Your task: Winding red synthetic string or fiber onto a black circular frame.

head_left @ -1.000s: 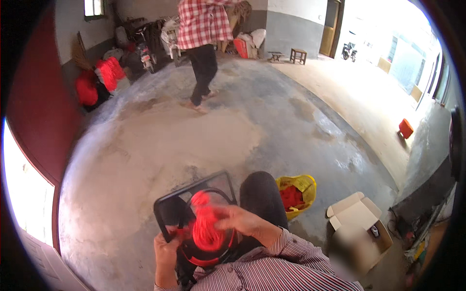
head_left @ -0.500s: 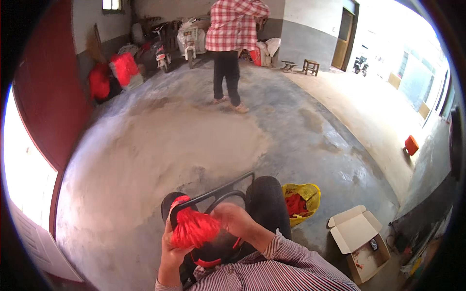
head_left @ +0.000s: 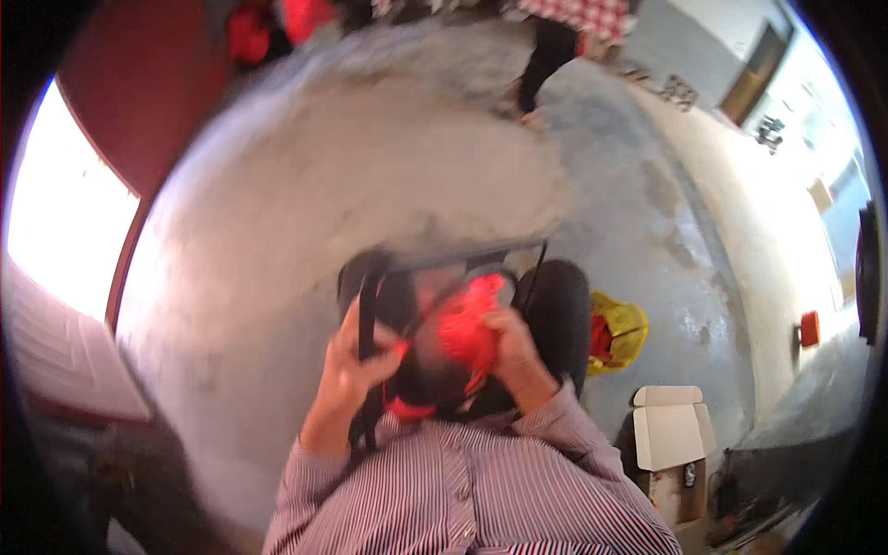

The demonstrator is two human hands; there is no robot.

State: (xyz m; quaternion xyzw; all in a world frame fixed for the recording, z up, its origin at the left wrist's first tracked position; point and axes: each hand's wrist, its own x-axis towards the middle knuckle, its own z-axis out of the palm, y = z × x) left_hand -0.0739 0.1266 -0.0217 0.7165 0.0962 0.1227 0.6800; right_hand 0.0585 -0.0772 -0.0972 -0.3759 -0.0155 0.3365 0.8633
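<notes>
A bundle of bright red yarn-like strands (head_left: 470, 324), smeared by motion, is in my right hand (head_left: 516, 356), the fingers closed on its right side. It is over my lap, inside a black metal frame (head_left: 444, 257) that spans my knees. My left hand (head_left: 351, 370) is beside the frame's left upright (head_left: 367, 319), which hides part of the fingers. Its thumb points right, and a small bit of red strand shows at the pinched tip. Below the bundle, a red band (head_left: 409, 408) lies near my waist.
To the right of my knee stands a yellow container (head_left: 631, 331) with red material inside. An opened cardboard box (head_left: 671, 435) lies farther right on the concrete floor (head_left: 351, 157). Another person's dark trouser leg (head_left: 544, 65) is at the far side. A red stool-like object (head_left: 809, 328) is at right.
The view has tilted downward. The red bundle has passed from my left hand to my right hand and now sits farther right. The other person shows only from the waist down.
</notes>
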